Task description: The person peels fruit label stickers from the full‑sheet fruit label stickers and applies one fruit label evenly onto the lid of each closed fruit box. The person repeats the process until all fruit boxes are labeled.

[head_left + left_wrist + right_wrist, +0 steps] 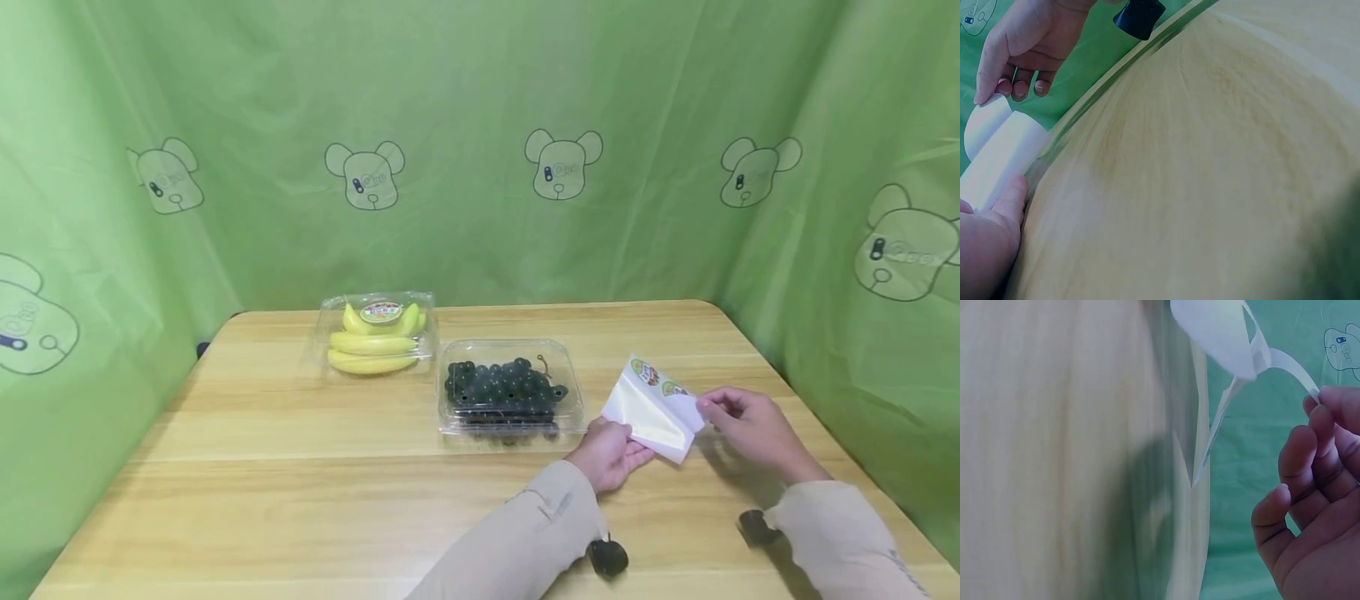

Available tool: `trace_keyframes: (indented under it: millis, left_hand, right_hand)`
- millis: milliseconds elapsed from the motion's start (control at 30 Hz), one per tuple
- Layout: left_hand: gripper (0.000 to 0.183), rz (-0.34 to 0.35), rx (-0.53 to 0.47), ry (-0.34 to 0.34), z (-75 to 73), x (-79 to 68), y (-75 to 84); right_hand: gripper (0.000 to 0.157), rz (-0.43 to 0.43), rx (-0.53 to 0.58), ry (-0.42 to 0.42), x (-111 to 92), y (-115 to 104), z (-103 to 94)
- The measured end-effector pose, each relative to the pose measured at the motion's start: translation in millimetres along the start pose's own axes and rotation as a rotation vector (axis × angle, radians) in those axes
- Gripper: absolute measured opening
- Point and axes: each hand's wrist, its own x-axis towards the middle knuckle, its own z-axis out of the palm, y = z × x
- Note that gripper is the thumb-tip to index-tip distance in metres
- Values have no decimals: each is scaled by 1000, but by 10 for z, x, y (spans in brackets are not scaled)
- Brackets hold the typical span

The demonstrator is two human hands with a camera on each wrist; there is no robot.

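A white sticker sheet with round fruit labels printed on it is held above the table's right side. My left hand grips its lower left edge between thumb and fingers. At the opposite edge my right hand pinches a curling piece of the sheet between thumb and forefinger. That piece bends away from the rest in the right wrist view. Left of the hands sits a clear plastic box of dark grapes, its lid apparently closed. Whether the pinched piece is a label or backing, I cannot tell.
A second clear box holding yellow bananas stands further back on the left, with a round label on its lid. The wooden table is enclosed by green curtains printed with bear heads.
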Motion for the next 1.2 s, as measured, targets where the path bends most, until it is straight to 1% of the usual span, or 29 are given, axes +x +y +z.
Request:
trace_keyframes:
  millis: [133,300,567,933,1200]
  left_hand:
    - [34,2,9,-1,5,-10,2]
    - [36,3,5,7,4,-15,5]
    - [37,19,17,19,8,1,-18]
    - [36,17,24,40,10,-6,-22]
    - [37,26,19,39,22,-19,-19]
  right_hand:
    - [27,15,8,6,-14,-15,-37]
    - [25,1,2,36,-30,-31,-88]
    - [24,-26,18,70,-28,50,-133]
    - [25,-15,11,88,-29,77,-182]
    - [25,-22,21,98,-20,59,-209]
